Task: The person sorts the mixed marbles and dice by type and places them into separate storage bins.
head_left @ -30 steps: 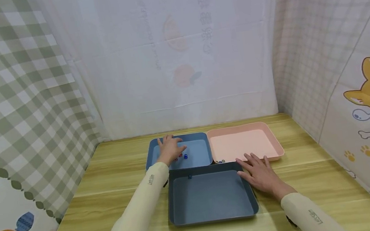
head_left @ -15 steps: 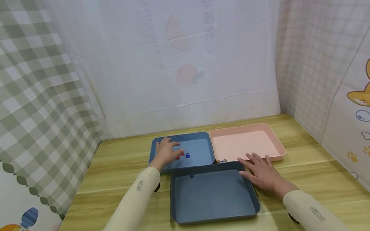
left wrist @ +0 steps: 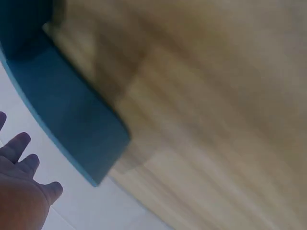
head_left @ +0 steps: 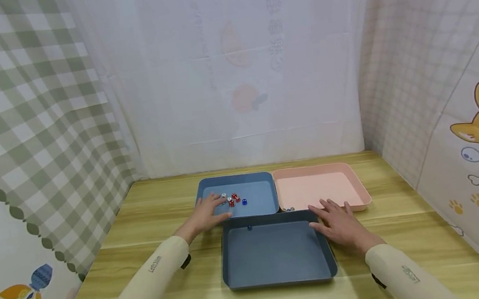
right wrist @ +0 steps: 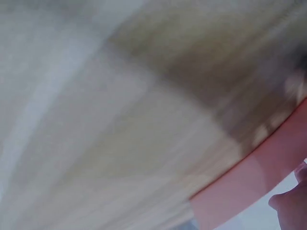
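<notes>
My left hand, fingers spread, is over the near left corner of the blue tray and holds nothing that I can see. Beside its fingertips, several red dice, a few white dice and a blue die lie in that tray. The left wrist view shows the loose fingers above the blue tray's wall. My right hand lies with extended fingers at the right rim of the dark tray, near the pink tray.
One small dark blue die sits at the back of the dark tray. Small round-looking pieces gather in the pink tray's near left corner, too small to identify. All three trays adjoin on the wooden table, with cloth hanging behind and at both sides.
My left hand has drawn back to the left and toward me from over the blue tray, uncovering more red and white dice. My right hand stays at the dark tray's rim.
</notes>
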`<action>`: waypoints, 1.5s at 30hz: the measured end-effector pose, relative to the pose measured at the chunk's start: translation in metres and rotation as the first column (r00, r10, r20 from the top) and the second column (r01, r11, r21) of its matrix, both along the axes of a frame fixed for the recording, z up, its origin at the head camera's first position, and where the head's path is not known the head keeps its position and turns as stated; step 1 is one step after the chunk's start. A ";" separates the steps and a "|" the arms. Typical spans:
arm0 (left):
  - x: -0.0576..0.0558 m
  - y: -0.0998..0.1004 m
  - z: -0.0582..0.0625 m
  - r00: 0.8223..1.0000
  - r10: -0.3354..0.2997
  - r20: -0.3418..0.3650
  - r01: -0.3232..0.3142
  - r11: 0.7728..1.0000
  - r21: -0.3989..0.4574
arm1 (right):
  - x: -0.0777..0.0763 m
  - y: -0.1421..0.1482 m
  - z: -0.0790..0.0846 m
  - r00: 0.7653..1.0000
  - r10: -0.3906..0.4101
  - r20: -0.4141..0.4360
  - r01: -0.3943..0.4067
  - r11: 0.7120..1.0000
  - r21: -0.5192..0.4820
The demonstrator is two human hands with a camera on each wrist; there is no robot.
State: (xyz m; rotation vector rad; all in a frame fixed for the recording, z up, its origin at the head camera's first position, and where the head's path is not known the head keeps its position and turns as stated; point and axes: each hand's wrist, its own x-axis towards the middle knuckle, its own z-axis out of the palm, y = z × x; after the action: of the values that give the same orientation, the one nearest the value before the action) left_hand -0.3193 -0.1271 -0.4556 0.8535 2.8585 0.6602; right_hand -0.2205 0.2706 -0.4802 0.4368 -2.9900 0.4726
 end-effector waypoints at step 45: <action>0.053 -0.027 -0.014 0.988 -0.148 0.047 0.154 0.974 -0.167 | -0.056 -0.146 0.023 0.971 0.229 0.071 -0.226 0.973 -0.041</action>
State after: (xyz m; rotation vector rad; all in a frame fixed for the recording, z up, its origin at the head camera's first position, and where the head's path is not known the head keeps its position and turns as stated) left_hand -0.2662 -0.1546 -0.4691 1.0084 2.7359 0.4031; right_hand -0.2767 0.1250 -0.4567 0.7813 -3.0126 0.5672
